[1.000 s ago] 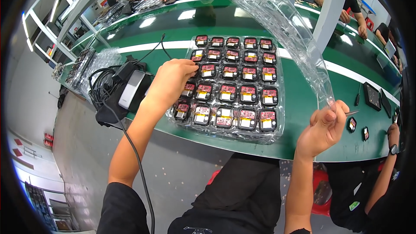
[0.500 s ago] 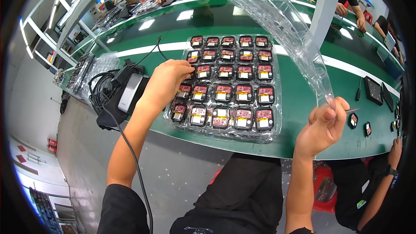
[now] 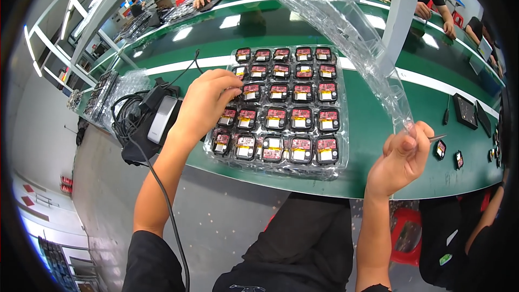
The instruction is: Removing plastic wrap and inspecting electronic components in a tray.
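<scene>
A clear plastic tray [image 3: 344, 154] on the green bench holds rows of small black square watch cases [image 3: 276, 118], with red circuit boards, white labels and yellow strips showing. At its left side my left hand [image 3: 208, 100] has thumb and fingers closed over a spot in the middle row. The dark edge of a watch case peeks out beneath the fingertips; the rest is hidden. Up to the right, my right hand [image 3: 403, 154] grips the lower corner of another clear plastic tray [image 3: 346, 27], tilted upward. From the same fist sticks a thin pointed metal tool [image 3: 438, 138].
Left of the tray lie a black cable bundle [image 3: 130, 111] and a white-and-grey device [image 3: 162, 121]. Stacked clear trays [image 3: 121, 89] stand beyond. On the right are two loose watch units [image 3: 440, 150], a screwdriver [image 3: 446, 113] and a black box [image 3: 465, 111]. Other people work across the bench.
The view has shifted slightly. My left hand stays at the tray's left column with its fingertips a little more bunched. My right hand still holds up the clear tray.
</scene>
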Available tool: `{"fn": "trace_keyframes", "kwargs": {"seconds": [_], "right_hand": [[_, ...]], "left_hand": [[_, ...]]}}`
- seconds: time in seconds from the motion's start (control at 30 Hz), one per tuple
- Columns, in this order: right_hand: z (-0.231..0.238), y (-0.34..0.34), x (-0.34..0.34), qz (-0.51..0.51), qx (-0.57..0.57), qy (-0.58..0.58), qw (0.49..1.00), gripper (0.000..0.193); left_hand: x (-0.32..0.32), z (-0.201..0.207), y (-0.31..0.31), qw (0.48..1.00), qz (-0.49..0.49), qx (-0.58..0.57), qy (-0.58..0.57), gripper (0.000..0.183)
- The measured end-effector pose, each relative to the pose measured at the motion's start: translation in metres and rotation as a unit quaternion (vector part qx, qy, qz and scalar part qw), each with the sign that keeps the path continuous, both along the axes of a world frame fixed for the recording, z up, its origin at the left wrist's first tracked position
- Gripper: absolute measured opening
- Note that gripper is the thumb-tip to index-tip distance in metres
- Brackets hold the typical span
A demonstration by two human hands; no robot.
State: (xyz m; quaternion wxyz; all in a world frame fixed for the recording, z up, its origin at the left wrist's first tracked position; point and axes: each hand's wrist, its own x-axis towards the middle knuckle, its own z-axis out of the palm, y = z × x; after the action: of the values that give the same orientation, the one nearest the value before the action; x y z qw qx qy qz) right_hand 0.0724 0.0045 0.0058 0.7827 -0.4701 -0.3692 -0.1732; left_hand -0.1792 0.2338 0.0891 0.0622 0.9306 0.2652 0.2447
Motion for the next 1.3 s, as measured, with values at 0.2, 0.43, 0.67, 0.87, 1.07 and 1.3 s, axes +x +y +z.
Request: {"fn": "trace_keyframes", "kwargs": {"seconds": [0.2,0.43,0.67,0.87,1.07,1.3], "right_hand": [[0.001,-0.001,0.0,0.021,0.005,0.011,1.0,0.02],[-0.002,-0.001,0.002,0.009,-0.004,-0.001,1.0,0.02],[-0.002,-0.001,0.001,0.014,0.002,0.003,1.0,0.017],[0.005,-0.002,-0.006,-0.028,-0.057,-0.103,0.993,0.024],[0.024,-0.001,-0.018,0.103,-0.177,-0.208,0.956,0.036],[0.029,-0.017,-0.029,0.125,-0.338,-0.281,0.89,0.035]], "left_hand": [[0.02,0.003,0.004,0.995,-0.06,-0.053,0.051,0.026],[0.026,0.004,0.005,0.991,-0.053,-0.11,0.045,0.027],[0.018,0.001,0.012,0.993,-0.109,0.022,0.038,0.027],[-0.017,-0.003,0.001,0.866,-0.009,-0.349,-0.358,0.045],[-0.064,-0.006,-0.006,0.715,-0.041,-0.473,-0.513,0.072],[-0.07,-0.023,-0.051,0.976,-0.013,-0.184,-0.115,0.075]]}}
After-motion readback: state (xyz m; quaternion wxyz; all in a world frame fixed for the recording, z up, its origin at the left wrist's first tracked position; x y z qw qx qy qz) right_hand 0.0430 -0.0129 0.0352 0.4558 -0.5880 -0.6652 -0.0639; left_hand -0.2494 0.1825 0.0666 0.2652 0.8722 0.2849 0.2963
